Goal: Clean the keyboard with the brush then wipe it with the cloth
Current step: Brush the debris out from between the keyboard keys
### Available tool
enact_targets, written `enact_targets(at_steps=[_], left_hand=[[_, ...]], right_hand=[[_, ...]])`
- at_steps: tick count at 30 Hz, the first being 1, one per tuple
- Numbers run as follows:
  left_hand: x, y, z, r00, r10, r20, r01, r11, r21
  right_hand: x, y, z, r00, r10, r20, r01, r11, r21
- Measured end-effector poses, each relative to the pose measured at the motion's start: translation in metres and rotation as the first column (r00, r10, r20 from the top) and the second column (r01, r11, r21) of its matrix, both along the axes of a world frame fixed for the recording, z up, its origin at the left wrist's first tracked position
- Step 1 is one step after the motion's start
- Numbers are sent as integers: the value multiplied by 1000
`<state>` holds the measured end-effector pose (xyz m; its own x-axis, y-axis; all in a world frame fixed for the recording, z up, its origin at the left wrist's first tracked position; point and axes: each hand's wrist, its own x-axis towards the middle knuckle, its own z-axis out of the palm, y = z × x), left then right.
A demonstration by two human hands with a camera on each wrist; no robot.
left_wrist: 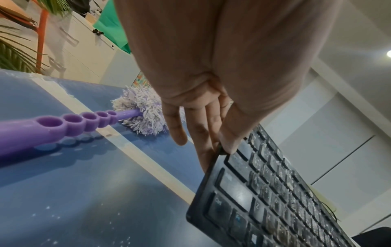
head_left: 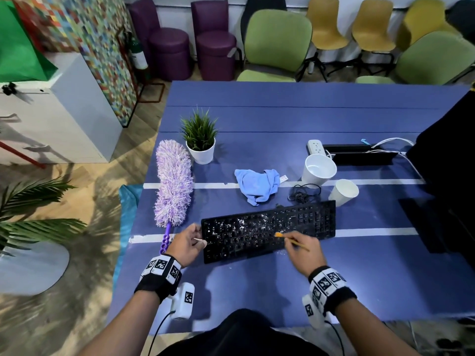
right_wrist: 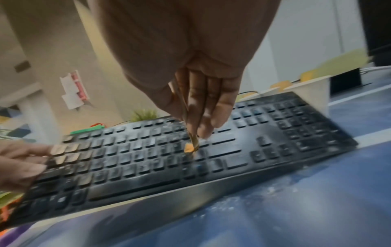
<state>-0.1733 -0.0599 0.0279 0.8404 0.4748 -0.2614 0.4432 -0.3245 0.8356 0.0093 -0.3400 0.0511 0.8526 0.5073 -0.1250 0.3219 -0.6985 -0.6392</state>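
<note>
Black keyboard (head_left: 268, 230) lies on the blue table (head_left: 282, 119) between both forearms, cloth (head_left: 257, 185) just behind it. Left wrist view: left hand (left_wrist: 211, 93) grips its left edge, thumb on top, fingers behind. Right wrist view: right hand (right_wrist: 190, 70) pinches the brush (right_wrist: 191, 145), orange bristles on the middle keys

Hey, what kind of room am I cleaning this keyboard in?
Probably an office or meeting space: a long blue table ringed by green and yellow chairs, with a power strip and a white filing cabinet nearby.
</note>
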Motion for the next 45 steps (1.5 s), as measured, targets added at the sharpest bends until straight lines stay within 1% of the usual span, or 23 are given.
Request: enact_targets(at_steps=[2,4,7,9,13,16,18,20,22,23,25,26,28,29,31,33,35,36,38,40,41,43,45], left_hand=[[1,-1,1,1000,4,1,-4,1000,-11],[1,-5,4,1000,3,0,-3,1000,-17],[0,-8,8,1000,9,16,-9,1000,-21],[0,-7,6,1000,9,24,-8,1000,-27],[-3,-5,1,1000,24,10,-24,1000,-11],[-3,-5,-1,1000,15,13,-15,1000,-11],[-3,-5,0,1000,10,16,-10,1000,-10],[-3,-5,1,1000,7,13,-7,1000,-12],[-3,-5,0,1000,11,8,-11,1000,-5],[-3,-5,0,1000,16,7,-16,1000,0],[-3,-6,0,1000,24,12,-24,1000,2],[-3,-6,-1,1000,27,15,-27,1000,1],[-3,-7,-2,999,28,14,-28,1000,-7],[-3,-7,-2,1000,23,15,-23,1000,-11],[-3,-8,-1,1000,16,23,-16,1000,-23],[-4,-9,-1,999,18,32,-18,999,-31],[-5,-8,-3,999,21,30,-20,999,-34],[-7,-6,-5,999,24,26,-23,999,-34],[-9,-5,-6,1000,18,14,-18,999,-29],[-9,-6,-5,1000,21,4,-21,1000,-23],[-9,-7,-6,1000,24,2,-24,999,-22],[-8,-8,-5,1000,24,1,-23,1000,-13],[-9,-7,-7,1000,19,8,-19,1000,-8]], right_hand=[[3,-1,0,1000,-3,-4,3,1000,5],[-6,8,-1,999,42,-27,-41,999,26],[-32,22,-5,975,213,-62,-207,975,82],[-44,26,-5,960,274,-61,-268,960,82],[-38,18,-7,975,206,-87,-208,978,-8],[-36,14,-5,967,232,-104,-223,970,92],[-40,17,-3,956,272,-111,-262,961,93],[-38,18,-3,971,215,-100,-215,977,17],[-32,15,-2,996,63,-59,-66,997,-40],[-29,14,-2,999,-3,-43,1,999,-37],[-29,15,0,999,-26,-28,26,1000,-2],[-32,18,0,999,5,-38,-5,1000,14],[-45,29,-2,986,148,-76,-145,988,48],[-53,36,-4,964,243,-105,-237,969,64],[-72,53,-3,894,426,-136,-419,905,75],[-85,68,1,851,512,-115,-505,859,88],[-87,72,4,861,499,-97,-493,866,81],[-83,71,5,881,461,-109,-454,887,81],[-67,56,2,933,329,-144,-323,944,65],[-51,40,-2,970,215,-112,-211,976,47],[-48,36,-5,975,201,-97,-198,979,41],[-55,40,-4,957,271,-104,-267,962,51],[-75,58,-2,902,418,-107,-410,907,92]])
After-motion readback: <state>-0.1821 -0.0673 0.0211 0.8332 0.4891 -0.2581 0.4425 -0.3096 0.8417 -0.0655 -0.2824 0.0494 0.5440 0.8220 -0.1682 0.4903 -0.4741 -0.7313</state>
